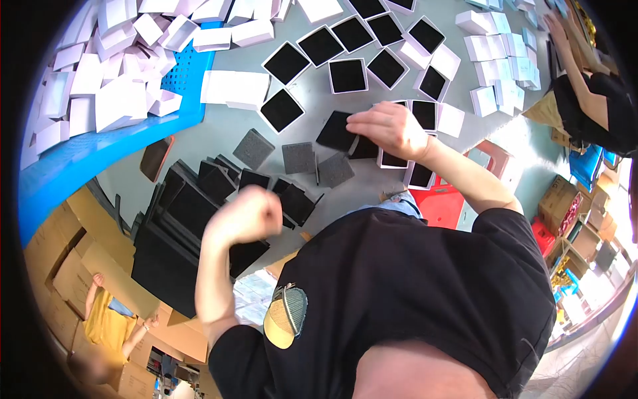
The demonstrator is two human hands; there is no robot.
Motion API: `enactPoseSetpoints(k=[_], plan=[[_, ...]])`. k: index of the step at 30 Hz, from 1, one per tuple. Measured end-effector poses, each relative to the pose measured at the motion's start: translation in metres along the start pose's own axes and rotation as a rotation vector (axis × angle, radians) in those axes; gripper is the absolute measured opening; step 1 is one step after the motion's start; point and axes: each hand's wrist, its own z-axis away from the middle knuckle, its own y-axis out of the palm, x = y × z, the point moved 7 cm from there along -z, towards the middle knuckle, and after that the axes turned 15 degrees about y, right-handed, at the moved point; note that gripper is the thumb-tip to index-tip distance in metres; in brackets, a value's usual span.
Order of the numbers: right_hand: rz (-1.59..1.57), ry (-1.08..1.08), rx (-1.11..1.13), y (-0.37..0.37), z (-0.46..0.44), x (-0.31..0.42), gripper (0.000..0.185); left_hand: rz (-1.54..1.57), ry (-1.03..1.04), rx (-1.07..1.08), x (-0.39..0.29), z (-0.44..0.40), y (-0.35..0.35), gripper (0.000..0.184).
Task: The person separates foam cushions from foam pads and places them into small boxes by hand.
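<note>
My right hand (392,130) is at the middle of the table, its fingers pressed together at the edge of a black foam pad (335,132). More black shows under the palm, partly hidden by it. My left hand (249,216) is curled closed and blurred by motion, over loose black foam pieces (296,203); what it holds, if anything, is hidden. Between the hands lie several dark grey foam squares (298,157). Small white boxes with black pads inside (347,76) stand beyond my right hand, some close beside it.
A blue plastic crate (199,83) heaped with white boxes (119,100) stands at the left. Stacked black foam sheets (169,246) lie near my left arm. Rows of white boxes (495,56) stand at the back right. A co-worker (591,100) is on the right; another person (109,326) is lower left.
</note>
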Motion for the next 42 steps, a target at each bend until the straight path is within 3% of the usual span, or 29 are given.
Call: enactPoseSetpoints(k=[2,3,4,5,6,8,9,10,11,12,13,14,18,19,22,23,27,28,30,31,33,35,36,38,39,42], plan=[[-0.028,0.095,-0.01,-0.001,0.0,-0.009,0.024,-0.246,-0.086,0.436,0.004,0.027,0.064,0.016],[-0.074,0.139,-0.009,0.002,-0.001,-0.013,0.023,-0.415,-0.1,0.506,0.027,0.045,0.102,0.015],[-0.12,0.181,-0.013,0.008,-0.001,-0.017,0.023,-0.33,-0.2,0.518,0.045,0.062,0.132,0.014],[-0.168,0.226,-0.021,0.013,-0.003,-0.021,0.022,0.08,-0.356,0.008,0.057,0.086,0.136,0.017],[-0.159,0.223,-0.034,0.017,-0.006,-0.023,0.021,-0.148,-0.129,0.179,0.037,0.071,0.131,0.014],[-0.141,0.231,-0.048,0.027,-0.008,-0.026,0.02,-0.516,-0.083,0.134,0.005,0.04,0.075,0.009],[-0.179,0.263,-0.058,0.032,-0.012,-0.029,0.021,-0.548,-0.075,-0.135,-0.011,0.028,0.035,0.015],[-0.214,0.314,-0.025,0.038,-0.016,-0.035,0.02,-0.524,-0.194,-0.423,-0.021,0.021,-0.008,0.013],[-0.249,0.365,0.007,0.044,-0.02,-0.04,0.019,-0.598,-0.096,-0.65,-0.025,0.012,-0.043,0.014],[-0.282,0.417,0.036,0.049,-0.023,-0.046,0.019,-0.737,-0.051,-0.694,-0.034,0.002,-0.075,0.021],[-0.304,0.399,-0.009,0.051,-0.026,-0.05,0.015,-0.891,0.159,-0.8,-0.024,-0.006,-0.098,0.039],[-0.253,0.384,-0.032,0.048,-0.029,-0.051,0.015,-0.981,0.095,-0.773,-0.005,-0.018,-0.122,0.055],[0.034,0.2,-0.079,0.037,-0.037,-0.047,0.014,-1.02,0.067,-0.626,0.048,-0.056,-0.17,0.039],[0.127,0.125,-0.081,0.036,-0.036,-0.046,0.015,-0.998,0.089,-0.58,0.05,-0.062,-0.17,0.021],[0.173,-0.065,0.034,0.055,-0.025,-0.035,0.015,-0.959,0.155,-0.537,0.05,-0.065,-0.163,0.016],[0.166,-0.052,0.075,0.061,-0.022,-0.036,0.016,-0.926,0.191,-0.589,0.052,-0.065,-0.16,0.017],[-0.076,0.236,-0.118,0.043,-0.029,-0.053,0.018,-0.713,0.192,-0.753,0.057,-0.065,-0.145,0.023],[-0.109,0.337,-0.156,0.031,-0.037,-0.053,0.02,-0.857,0.224,-0.792,0.043,-0.066,-0.136,0.035],[-0.296,0.571,-0.212,0.02,-0.053,-0.055,0.023,-0.769,0.19,-0.887,0.039,-0.07,-0.125,0.051],[-0.269,0.479,-0.248,0.017,-0.065,-0.046,0.024,-0.684,0.251,-0.957,0.038,-0.07,-0.122,0.076],[-0.216,0.296,-0.318,0.018,-0.087,-0.028,0.025,-0.415,0.184,-1.095,0.063,-0.071,-0.116,0.09],[-0.097,-0.009,-0.241,0.042,-0.104,-0.002,0.027,-0.091,0.17,-1.21,0.086,-0.074,-0.106,0.111],[-0.049,-0.153,-0.181,0.062,-0.107,0.006,0.029,-0.024,0.273,-1.26,0.084,-0.074,-0.104,0.112],[0.095,-0.304,-0.017,0.096,-0.111,0.013,0.031,-0.041,0.266,-1.266,0.087,-0.069,-0.104,0.112],[0.12,-0.295,0.014,0.107,-0.114,0.008,0.033,-0.082,0.254,-1.257,0.089,-0.068,-0.105,0.111],[0.294,-0.268,0.125,0.118,-0.127,0.007,0.016,-0.229,0.205,-1.243,0.091,-0.067,-0.109,0.109]])
